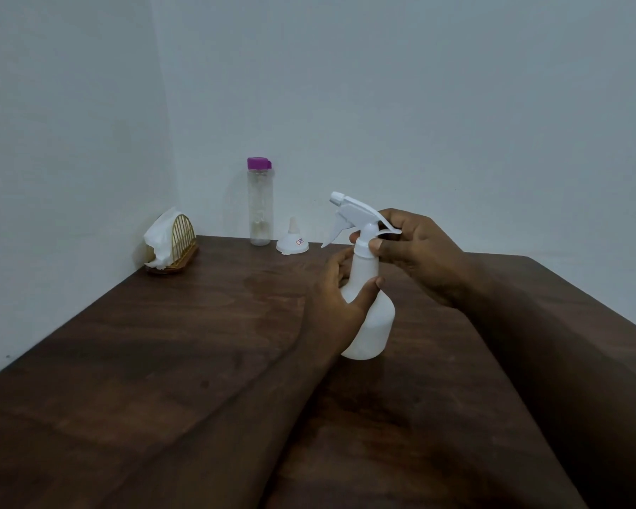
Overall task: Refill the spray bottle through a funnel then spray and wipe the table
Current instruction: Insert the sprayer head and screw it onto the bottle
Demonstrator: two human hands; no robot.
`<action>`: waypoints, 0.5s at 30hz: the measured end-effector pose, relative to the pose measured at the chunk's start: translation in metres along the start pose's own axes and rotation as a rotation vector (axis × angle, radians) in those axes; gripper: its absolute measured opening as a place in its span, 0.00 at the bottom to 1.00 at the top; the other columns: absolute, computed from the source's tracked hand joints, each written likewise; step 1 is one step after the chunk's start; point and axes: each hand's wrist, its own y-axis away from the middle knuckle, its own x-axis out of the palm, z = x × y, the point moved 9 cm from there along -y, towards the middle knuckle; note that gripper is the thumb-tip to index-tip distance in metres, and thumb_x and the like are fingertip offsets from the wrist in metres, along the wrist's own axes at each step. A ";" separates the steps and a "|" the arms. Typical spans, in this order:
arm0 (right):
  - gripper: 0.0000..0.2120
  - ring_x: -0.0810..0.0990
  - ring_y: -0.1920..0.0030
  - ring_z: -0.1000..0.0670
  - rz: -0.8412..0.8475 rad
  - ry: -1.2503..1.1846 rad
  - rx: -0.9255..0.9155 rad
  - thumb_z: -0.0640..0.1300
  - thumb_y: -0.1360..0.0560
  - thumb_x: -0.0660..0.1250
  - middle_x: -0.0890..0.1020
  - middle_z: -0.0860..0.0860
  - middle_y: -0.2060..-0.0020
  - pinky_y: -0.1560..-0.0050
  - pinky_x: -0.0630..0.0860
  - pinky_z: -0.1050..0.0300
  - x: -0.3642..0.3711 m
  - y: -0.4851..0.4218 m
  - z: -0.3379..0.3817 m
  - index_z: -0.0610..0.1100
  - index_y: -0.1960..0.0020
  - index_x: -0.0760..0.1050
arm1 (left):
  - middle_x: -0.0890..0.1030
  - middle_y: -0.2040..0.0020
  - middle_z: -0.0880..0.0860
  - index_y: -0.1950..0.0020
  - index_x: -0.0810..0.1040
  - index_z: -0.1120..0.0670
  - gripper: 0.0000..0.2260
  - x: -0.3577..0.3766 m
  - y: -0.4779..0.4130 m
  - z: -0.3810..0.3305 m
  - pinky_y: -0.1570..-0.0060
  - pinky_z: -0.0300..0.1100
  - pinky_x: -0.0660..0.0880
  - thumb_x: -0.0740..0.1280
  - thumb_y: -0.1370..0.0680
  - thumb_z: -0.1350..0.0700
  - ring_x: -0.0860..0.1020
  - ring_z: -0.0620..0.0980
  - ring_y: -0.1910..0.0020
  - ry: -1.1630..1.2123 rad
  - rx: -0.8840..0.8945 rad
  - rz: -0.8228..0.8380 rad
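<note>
With the left hand [336,292] gripping the white spray bottle [369,310] standing on the table [162,361] before the funnel [292,241], and the right hand [408,247] pinching its collar, uneven twisting could tip it.

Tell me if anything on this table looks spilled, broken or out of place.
Nothing looks spilled or damaged. The funnel sits upside down, spout up, beside the clear bottle; napkins bulge untidily from their holder.
</note>
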 end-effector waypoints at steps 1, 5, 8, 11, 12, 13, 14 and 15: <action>0.13 0.84 0.44 0.46 0.010 0.001 -0.003 0.31 0.22 0.64 0.85 0.43 0.47 0.43 0.80 0.53 0.001 0.000 -0.001 0.37 0.38 0.76 | 0.77 0.41 0.45 0.32 0.71 0.52 0.25 0.000 0.001 0.000 0.48 0.26 0.72 0.72 0.26 0.47 0.76 0.37 0.47 -0.002 0.006 -0.005; 0.13 0.84 0.45 0.45 0.027 0.054 -0.033 0.33 0.23 0.68 0.85 0.43 0.47 0.42 0.80 0.51 0.001 0.000 0.004 0.37 0.39 0.76 | 0.79 0.38 0.50 0.33 0.72 0.53 0.24 0.001 0.001 0.000 0.47 0.31 0.72 0.71 0.25 0.46 0.76 0.42 0.43 -0.029 -0.003 0.007; 0.13 0.84 0.45 0.46 0.028 0.097 -0.044 0.33 0.23 0.68 0.85 0.44 0.47 0.41 0.80 0.51 0.000 -0.002 0.008 0.37 0.39 0.76 | 0.78 0.37 0.51 0.33 0.72 0.54 0.24 0.002 -0.001 0.001 0.53 0.22 0.65 0.70 0.25 0.46 0.73 0.39 0.45 -0.077 -0.017 0.017; 0.13 0.84 0.44 0.46 0.033 0.100 -0.044 0.33 0.23 0.68 0.85 0.44 0.47 0.40 0.80 0.49 0.000 -0.002 0.006 0.37 0.39 0.76 | 0.78 0.37 0.51 0.33 0.73 0.54 0.24 0.003 -0.002 0.000 0.55 0.21 0.65 0.70 0.25 0.45 0.72 0.38 0.46 -0.094 -0.015 0.018; 0.13 0.83 0.44 0.45 0.029 0.096 -0.044 0.34 0.23 0.68 0.85 0.43 0.47 0.40 0.80 0.48 0.000 -0.001 0.005 0.37 0.39 0.76 | 0.79 0.38 0.51 0.33 0.73 0.54 0.24 0.004 -0.002 0.000 0.54 0.22 0.65 0.70 0.25 0.45 0.73 0.39 0.46 -0.097 -0.010 0.018; 0.12 0.83 0.44 0.44 0.019 0.086 -0.043 0.34 0.23 0.69 0.84 0.42 0.47 0.41 0.80 0.46 0.001 0.000 0.002 0.38 0.40 0.76 | 0.78 0.38 0.52 0.33 0.73 0.55 0.24 0.004 -0.001 -0.001 0.52 0.23 0.66 0.70 0.25 0.45 0.73 0.39 0.46 -0.097 -0.010 0.020; 0.12 0.83 0.44 0.42 0.002 0.075 -0.044 0.34 0.23 0.69 0.84 0.41 0.47 0.41 0.80 0.45 0.001 0.001 0.000 0.38 0.40 0.76 | 0.78 0.38 0.52 0.33 0.73 0.55 0.24 0.004 -0.001 -0.001 0.51 0.24 0.66 0.70 0.25 0.46 0.73 0.40 0.46 -0.089 -0.011 0.019; 0.12 0.83 0.44 0.42 -0.024 0.069 -0.045 0.35 0.24 0.70 0.83 0.40 0.47 0.41 0.80 0.44 0.001 0.002 -0.002 0.38 0.40 0.76 | 0.79 0.38 0.52 0.33 0.73 0.55 0.24 0.004 0.000 -0.001 0.50 0.26 0.68 0.70 0.25 0.46 0.73 0.40 0.45 -0.075 -0.011 0.016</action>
